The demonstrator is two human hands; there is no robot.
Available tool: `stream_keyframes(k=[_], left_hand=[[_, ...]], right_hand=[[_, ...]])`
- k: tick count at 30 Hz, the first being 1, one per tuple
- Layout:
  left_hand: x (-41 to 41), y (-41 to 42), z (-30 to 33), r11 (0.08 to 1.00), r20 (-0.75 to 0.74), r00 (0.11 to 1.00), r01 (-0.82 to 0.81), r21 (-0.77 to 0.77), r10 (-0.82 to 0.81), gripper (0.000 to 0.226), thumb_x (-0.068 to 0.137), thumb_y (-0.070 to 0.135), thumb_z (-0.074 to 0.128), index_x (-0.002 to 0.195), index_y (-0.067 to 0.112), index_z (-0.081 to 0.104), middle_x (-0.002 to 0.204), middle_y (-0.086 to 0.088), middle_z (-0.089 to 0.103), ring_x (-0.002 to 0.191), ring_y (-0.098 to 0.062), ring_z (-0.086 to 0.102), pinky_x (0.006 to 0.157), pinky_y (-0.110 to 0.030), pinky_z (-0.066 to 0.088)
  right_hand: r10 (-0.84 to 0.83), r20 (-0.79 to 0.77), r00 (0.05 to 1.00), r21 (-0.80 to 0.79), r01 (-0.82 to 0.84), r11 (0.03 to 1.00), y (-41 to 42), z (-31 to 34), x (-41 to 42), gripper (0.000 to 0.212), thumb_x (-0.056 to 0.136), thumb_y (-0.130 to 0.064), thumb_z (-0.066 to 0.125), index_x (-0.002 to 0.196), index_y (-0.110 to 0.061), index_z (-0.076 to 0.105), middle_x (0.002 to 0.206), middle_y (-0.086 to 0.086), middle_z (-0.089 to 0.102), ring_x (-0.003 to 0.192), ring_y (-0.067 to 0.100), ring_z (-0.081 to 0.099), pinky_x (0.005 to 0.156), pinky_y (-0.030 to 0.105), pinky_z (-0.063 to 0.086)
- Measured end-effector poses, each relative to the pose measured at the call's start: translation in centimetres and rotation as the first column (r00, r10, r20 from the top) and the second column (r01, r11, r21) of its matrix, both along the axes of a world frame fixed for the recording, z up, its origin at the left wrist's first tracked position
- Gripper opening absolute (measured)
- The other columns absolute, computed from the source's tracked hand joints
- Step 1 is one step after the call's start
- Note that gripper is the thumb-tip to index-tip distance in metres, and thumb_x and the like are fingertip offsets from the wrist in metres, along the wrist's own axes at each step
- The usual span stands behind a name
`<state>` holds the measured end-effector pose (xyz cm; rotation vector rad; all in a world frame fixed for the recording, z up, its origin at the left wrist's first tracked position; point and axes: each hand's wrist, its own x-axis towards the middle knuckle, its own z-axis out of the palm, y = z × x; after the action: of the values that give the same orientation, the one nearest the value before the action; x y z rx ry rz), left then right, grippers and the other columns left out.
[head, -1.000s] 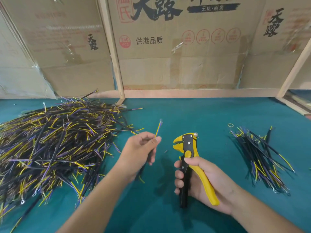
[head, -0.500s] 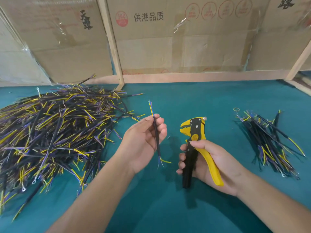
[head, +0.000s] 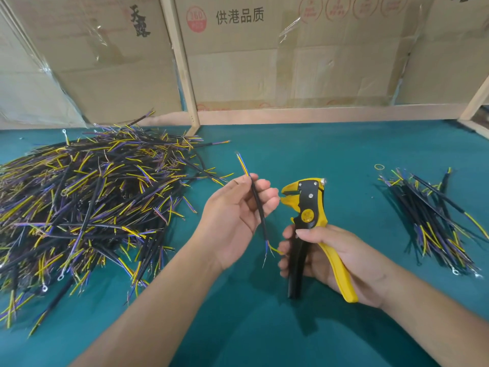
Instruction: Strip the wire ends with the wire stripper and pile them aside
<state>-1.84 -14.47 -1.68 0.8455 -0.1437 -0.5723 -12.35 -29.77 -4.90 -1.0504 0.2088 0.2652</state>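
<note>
My left hand (head: 232, 218) holds one black cable (head: 258, 207) between thumb and fingers, nearly upright. Yellow and purple cores stick out of its top end, and splayed cores with bare strands hang from its bottom end. My right hand (head: 333, 258) grips the handles of a yellow and black wire stripper (head: 307, 207), jaws up, just right of the cable. The jaws do not touch the cable. A big heap of black cables (head: 87, 202) lies at the left. A smaller pile of cables (head: 434, 218) lies at the right.
The work surface is a teal mat (head: 291, 144). Cardboard boxes (head: 264, 54) and wooden posts (head: 182, 64) close off the back edge. A small yellow ring (head: 379, 166) lies near the right pile.
My left hand turned the cable from a short upright pinch to a hold along its length, so the lower splayed end shows. Both hands sit closer together; the view tilted down.
</note>
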Motion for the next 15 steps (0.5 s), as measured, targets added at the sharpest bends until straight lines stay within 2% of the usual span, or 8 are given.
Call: stream_keyframes(k=[8, 12, 15], left_hand=[[0.04, 0.49, -0.25, 0.995, 0.209, 0.977, 0.015, 0.1, -0.036, 0.012, 0.106, 0.019, 0.043, 0.103, 0.015, 0.054, 0.098, -0.004, 0.074, 0.078, -0.018, 0.071, 0.065, -0.031, 0.057], [-0.09, 0.52, -0.28, 0.996, 0.316, 0.947, 0.03, 0.089, -0.056, 0.009, 0.104, 0.019, 0.046, 0.104, 0.014, 0.054, 0.097, -0.006, 0.071, 0.078, -0.02, 0.069, 0.067, -0.034, 0.057], [-0.31, 0.59, -0.24, 0.997, 0.388, 0.919, 0.043, 0.068, -0.066, 0.009, 0.099, 0.021, 0.053, 0.104, 0.015, 0.056, 0.095, -0.006, 0.069, 0.078, -0.021, 0.068, 0.068, -0.034, 0.057]], right_hand=[[0.006, 0.044, 0.999, 0.007, -0.006, 1.0, 0.24, 0.26, -0.2, 0.028, 0.078, -0.014, 0.073, 0.102, -0.003, 0.066, 0.087, 0.019, 0.06, 0.08, 0.037, 0.063, 0.079, 0.047, 0.056], [-0.003, 0.042, 0.999, 0.015, 0.002, 1.0, 0.25, 0.21, -0.16, 0.035, 0.074, -0.017, 0.078, 0.103, -0.002, 0.066, 0.087, 0.02, 0.059, 0.081, 0.038, 0.063, 0.08, 0.049, 0.054], [-0.004, 0.033, 0.999, 0.03, 0.003, 1.0, 0.23, 0.2, -0.13, 0.032, 0.075, -0.015, 0.077, 0.102, -0.002, 0.066, 0.088, 0.021, 0.059, 0.081, 0.039, 0.062, 0.081, 0.049, 0.054]])
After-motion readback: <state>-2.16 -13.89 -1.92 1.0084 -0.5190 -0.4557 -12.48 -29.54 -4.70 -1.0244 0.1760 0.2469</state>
